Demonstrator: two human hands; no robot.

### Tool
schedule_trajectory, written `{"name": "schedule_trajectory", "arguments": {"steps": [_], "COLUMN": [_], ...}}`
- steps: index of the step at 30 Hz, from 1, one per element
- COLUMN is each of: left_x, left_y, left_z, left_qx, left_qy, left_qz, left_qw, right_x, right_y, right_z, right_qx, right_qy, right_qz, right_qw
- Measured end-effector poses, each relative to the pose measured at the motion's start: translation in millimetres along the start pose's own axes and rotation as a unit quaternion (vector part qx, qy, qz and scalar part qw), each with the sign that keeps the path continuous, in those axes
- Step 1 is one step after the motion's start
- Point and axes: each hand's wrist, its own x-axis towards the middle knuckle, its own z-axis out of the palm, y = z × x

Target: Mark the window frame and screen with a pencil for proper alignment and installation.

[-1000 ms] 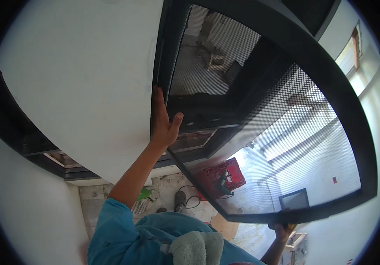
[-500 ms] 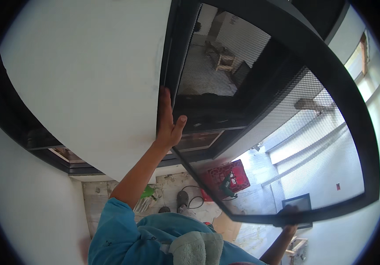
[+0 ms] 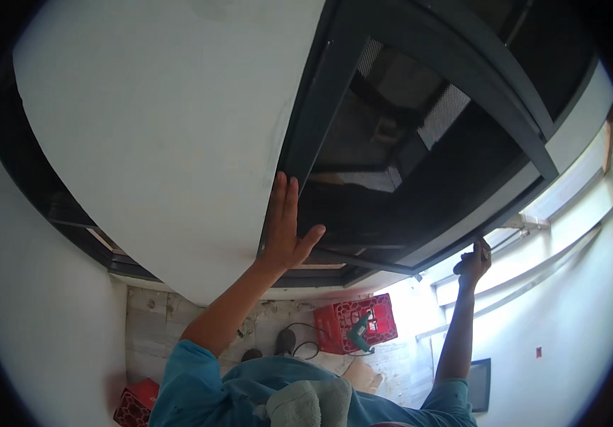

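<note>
A dark-framed mesh screen (image 3: 456,60) slants across the dark window frame (image 3: 308,117) at the upper right. My right hand (image 3: 476,263) is closed round the screen's outer edge, arm reaching forward. My left hand (image 3: 285,231) lies flat where a large white panel (image 3: 157,135) meets the dark frame, its fingers stretched upward and its thumb apart. Nothing shows in its grasp. Its fingertips touch the strip beside the screen's inner side. Reflections on the dark surface partly hide what lies behind it.
A red plastic crate (image 3: 331,331) stands on the floor ahead, with a green power drill (image 3: 358,333) and its black cord on it. Another red crate (image 3: 135,402) is at the lower left. A dark-framed panel (image 3: 478,384) leans at the right wall.
My right hand has moved forward and up, swinging the screen's outer edge toward the window frame. My left hand stays at the panel's edge, slightly lower and further right in view.
</note>
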Motion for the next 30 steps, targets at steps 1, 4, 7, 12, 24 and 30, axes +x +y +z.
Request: {"name": "schedule_trajectory", "arguments": {"steps": [1, 4, 7, 12, 24, 30], "left_x": [0, -1, -2, -2, -6, -14], "left_y": [0, -1, -1, 0, -3, 0], "left_z": [-3, -7, -10, -14, -11, -1], "left_qx": [0.007, 0.009, 0.049, 0.059, -0.023, -0.064], "left_qy": [-0.011, -0.016, -0.010, -0.006, -0.024, -0.014], "left_qz": [-0.006, -0.008, -0.007, -0.014, -0.009, -0.037], "left_qw": [1.000, 1.000, 0.999, 0.998, 0.999, 0.997], "right_x": [7, 17, 21, 16, -86, -195], "right_y": [3, 12, 10, -8, -47, -88], "right_z": [14, 61, 84, 85, -78, -173], "right_qx": [0.009, 0.045, 0.045, 0.042, -0.039, 0.019], "right_qy": [-0.035, -0.046, -0.091, -0.071, -0.035, -0.110], "right_qz": [0.006, -0.041, -0.017, 0.010, 0.023, 0.058], "right_qw": [0.999, 0.997, 0.995, 0.996, 0.998, 0.992]}}
